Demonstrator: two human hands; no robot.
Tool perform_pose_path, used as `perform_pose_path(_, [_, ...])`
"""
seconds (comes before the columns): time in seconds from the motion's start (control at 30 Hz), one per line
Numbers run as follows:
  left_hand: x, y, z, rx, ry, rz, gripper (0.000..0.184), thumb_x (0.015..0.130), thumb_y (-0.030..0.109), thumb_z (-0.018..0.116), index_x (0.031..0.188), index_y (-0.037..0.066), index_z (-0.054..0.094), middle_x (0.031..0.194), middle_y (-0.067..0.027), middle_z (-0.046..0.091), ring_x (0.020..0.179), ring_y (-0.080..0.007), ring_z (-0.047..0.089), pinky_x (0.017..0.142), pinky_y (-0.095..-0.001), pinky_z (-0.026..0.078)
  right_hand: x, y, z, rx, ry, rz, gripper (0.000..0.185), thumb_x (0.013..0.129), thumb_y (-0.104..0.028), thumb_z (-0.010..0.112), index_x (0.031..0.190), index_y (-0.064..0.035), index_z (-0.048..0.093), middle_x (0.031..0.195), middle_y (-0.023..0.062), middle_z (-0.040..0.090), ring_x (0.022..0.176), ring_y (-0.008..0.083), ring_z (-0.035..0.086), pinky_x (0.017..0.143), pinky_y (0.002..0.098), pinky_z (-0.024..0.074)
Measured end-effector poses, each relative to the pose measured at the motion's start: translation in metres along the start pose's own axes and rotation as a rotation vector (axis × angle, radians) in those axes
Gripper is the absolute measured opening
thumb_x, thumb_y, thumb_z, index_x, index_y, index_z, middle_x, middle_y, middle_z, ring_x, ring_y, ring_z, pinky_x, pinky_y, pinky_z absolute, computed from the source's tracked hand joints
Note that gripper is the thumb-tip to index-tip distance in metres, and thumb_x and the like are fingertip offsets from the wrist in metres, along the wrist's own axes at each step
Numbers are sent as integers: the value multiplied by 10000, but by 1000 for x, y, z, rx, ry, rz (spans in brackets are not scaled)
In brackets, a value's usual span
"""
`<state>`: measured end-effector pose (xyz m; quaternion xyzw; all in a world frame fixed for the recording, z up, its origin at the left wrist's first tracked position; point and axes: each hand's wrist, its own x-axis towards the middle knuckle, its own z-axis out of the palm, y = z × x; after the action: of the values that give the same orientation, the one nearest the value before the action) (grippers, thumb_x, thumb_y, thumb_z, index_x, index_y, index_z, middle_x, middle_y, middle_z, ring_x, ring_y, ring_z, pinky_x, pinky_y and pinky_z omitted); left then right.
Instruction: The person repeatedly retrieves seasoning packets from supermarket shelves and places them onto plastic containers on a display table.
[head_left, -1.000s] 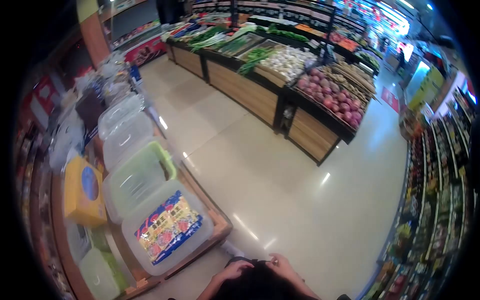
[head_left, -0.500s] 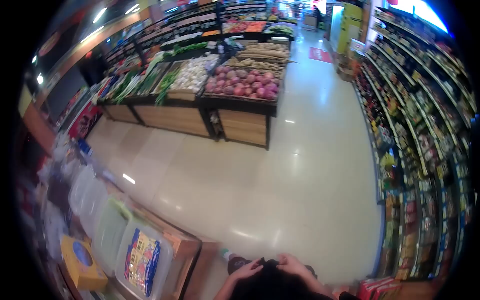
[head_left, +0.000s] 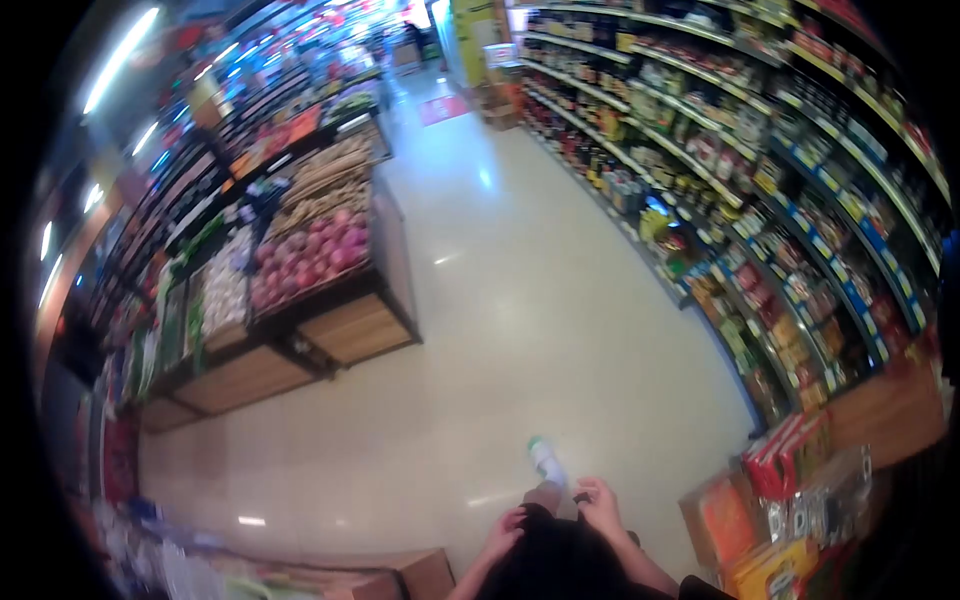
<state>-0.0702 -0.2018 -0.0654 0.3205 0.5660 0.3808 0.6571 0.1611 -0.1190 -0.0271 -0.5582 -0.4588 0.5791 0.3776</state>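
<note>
At the bottom of the head view, black cloth (head_left: 555,560) hangs in front of my body. My left hand (head_left: 503,530) is beside its left upper edge with curled fingers, and what they hold, if anything, is too small to make out. To the right of the cloth, my right hand (head_left: 599,503) is raised a little higher. Its fingers are bent together near a small dark bit I cannot name. Just beyond the hands, one foot in a white and green shoe (head_left: 544,457) steps on the floor.
A pale tiled floor (head_left: 480,370) runs ahead as an aisle. Produce stands with red onions (head_left: 312,255) and garlic (head_left: 228,280) line the left. Stocked shelves (head_left: 700,150) border the right. Near right are packaged goods (head_left: 775,570); a wooden box edge (head_left: 430,575) is lower left.
My view has turned right: the produce stand has shifted left and the shelves fill more of the right. The counter with plastic bins has mostly left view. My right hand has risen slightly.
</note>
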Motion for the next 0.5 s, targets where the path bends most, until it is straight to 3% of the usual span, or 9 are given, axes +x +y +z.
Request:
perform_pose_path(0.07, [25,21,8,-78,58,-84,504,751,-99,550,1231,51,507,1138,-116,576,1046,-190,548,879,-300,470,8,2,-18,41,74,14,453,695,140,530,1130,13,518,1001,133,622,916,185,619,770,294,506])
perform_pose_path(0.2, [93,52,19,176,40,-1,392,816,-21,568,1201,39,526,1100,-104,587,988,-165,563,828,-279,473,33,1,-50,-6,217,101,376,735,116,507,1095,14,543,1047,123,584,897,180,654,751,271,518])
perform_pose_path(0.27, [126,72,26,237,13,17,324,857,72,600,1175,35,547,1063,-96,613,961,-161,580,811,-275,479,47,-13,-65,33,329,43,360,747,110,503,1091,14,547,1023,127,594,877,184,655,749,276,519])
perform_pose_path(0.37, [163,157,53,326,-40,17,311,867,123,616,1156,26,558,1037,-88,641,916,-179,621,822,-292,493,82,-18,-86,79,421,12,331,762,110,510,1080,23,538,1001,127,599,869,183,644,748,281,518])
perform_pose_path(0.43, [185,219,60,268,-75,216,302,863,122,620,1145,28,562,1050,-86,637,942,-174,611,830,-290,490,107,-22,-92,132,440,69,275,777,74,537,1045,16,553,983,122,604,867,188,636,753,281,513])
perform_pose_path(0.5, [183,306,68,210,-66,415,291,858,117,624,1131,34,566,1059,-86,631,976,-175,597,839,-293,487,131,-43,-95,-7,406,78,256,786,41,555,1039,5,566,972,113,608,846,188,633,745,281,511])
